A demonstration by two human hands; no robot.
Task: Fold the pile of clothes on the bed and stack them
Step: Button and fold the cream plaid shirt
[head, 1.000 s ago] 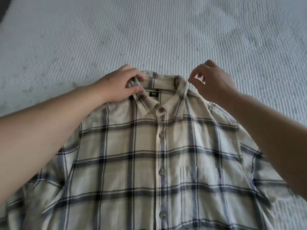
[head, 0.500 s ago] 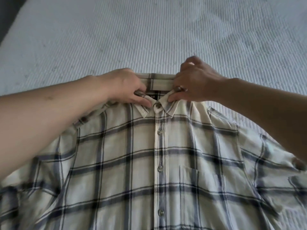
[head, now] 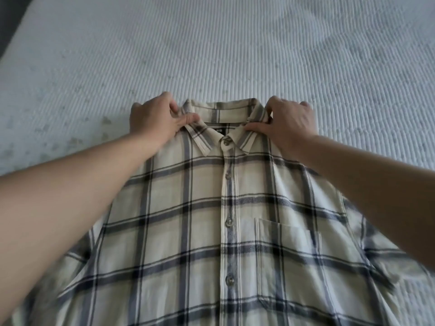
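- The shirt [head: 211, 231] lies front up and buttoned on the bed [head: 211, 43], its collar [head: 221, 114] at the far end.
- Half a second ago both hands pinched near the top button; now they have slid apart to the collar's outer corners.
- The left hand [head: 153, 116] and right hand [head: 292, 123] each hold collar cloth in a narrow grip.
- Between the grips the collar is stretched flat, so I judge the folding can start.
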